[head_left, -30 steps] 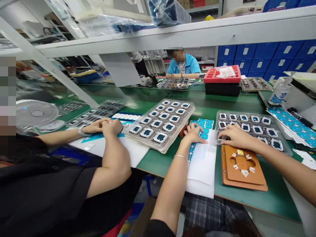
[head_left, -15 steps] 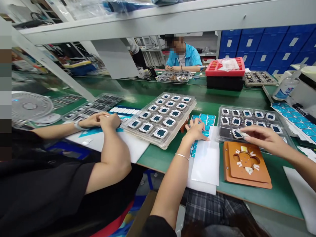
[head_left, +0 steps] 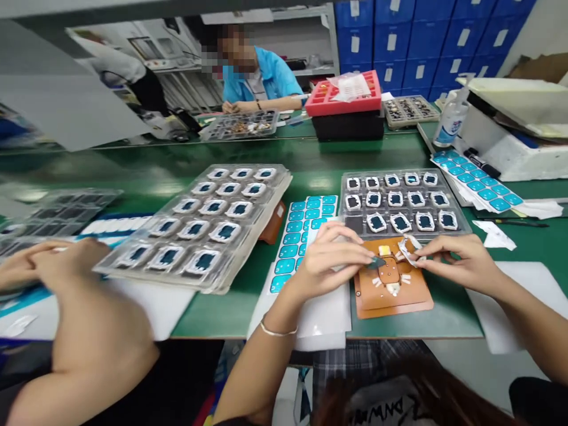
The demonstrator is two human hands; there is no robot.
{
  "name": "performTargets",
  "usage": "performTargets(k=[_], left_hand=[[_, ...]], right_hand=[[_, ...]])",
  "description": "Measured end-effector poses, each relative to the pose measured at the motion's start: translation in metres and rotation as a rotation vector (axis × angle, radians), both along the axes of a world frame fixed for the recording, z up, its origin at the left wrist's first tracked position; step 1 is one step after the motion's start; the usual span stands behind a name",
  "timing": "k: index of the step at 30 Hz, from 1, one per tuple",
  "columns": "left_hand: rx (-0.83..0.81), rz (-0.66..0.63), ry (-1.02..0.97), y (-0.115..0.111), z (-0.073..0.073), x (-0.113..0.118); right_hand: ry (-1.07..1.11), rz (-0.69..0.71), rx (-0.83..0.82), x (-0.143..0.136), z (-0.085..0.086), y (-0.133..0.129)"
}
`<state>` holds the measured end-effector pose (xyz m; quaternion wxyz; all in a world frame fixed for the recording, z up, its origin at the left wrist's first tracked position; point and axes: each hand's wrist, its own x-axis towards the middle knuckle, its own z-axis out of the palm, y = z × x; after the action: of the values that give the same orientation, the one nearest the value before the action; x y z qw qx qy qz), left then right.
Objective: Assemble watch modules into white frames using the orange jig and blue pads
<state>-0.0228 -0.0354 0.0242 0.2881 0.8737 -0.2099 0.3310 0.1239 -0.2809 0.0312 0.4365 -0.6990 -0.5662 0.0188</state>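
Observation:
Over an orange fixture (head_left: 368, 302), my left hand (head_left: 331, 254) pinches a small dark teal flat piece (head_left: 376, 264) between its fingertips. Facing it, my right hand (head_left: 459, 259) grips a thin white frame (head_left: 410, 246), tilted above the fixture's upper right part. White tabs ring the fixture's cut-out, along with one yellowish block (head_left: 384, 251). Just behind lies a clear tray (head_left: 464, 228) of white-rimmed parts with dark centres; one of its front pockets (head_left: 354, 225) holds no part. A sheet of teal stickers (head_left: 284, 266) lies beneath and left of my left hand.
A tilted clear tray (head_left: 222, 287) of similar parts stands at left, beside a co-worker's blurred arms (head_left: 93, 313). Another person in blue (head_left: 277, 74) sits across the bench. At the back are a red bin (head_left: 346, 97), a pump bottle (head_left: 451, 121) and more teal stickers (head_left: 477, 180).
The view has swung right. My left hand has left the sticker sheet and now holds the dark teal piece over the fixture. My right hand has come from the tray to the fixture.

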Motion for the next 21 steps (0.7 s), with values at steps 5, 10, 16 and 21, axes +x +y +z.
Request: performTargets(k=[5, 10, 16, 21], left_hand=[[0.193, -0.074, 0.044, -0.015, -0.007, 0.005], [0.301, -0.094, 0.065, -0.018, -0.011, 0.007], [0.329, -0.1, 0.086, -0.017, -0.011, 0.004], [0.328, -0.137, 0.162, -0.017, -0.009, 0.001]], right_hand=[[0.117, -0.015, 0.044, -0.008, -0.006, 0.005], [0.301, 0.05, -0.055, -0.008, -0.009, 0.006], [0.074, -0.023, 0.039, -0.007, -0.012, 0.005], [-0.045, 0.138, 0.101, -0.015, -0.013, 0.006]])
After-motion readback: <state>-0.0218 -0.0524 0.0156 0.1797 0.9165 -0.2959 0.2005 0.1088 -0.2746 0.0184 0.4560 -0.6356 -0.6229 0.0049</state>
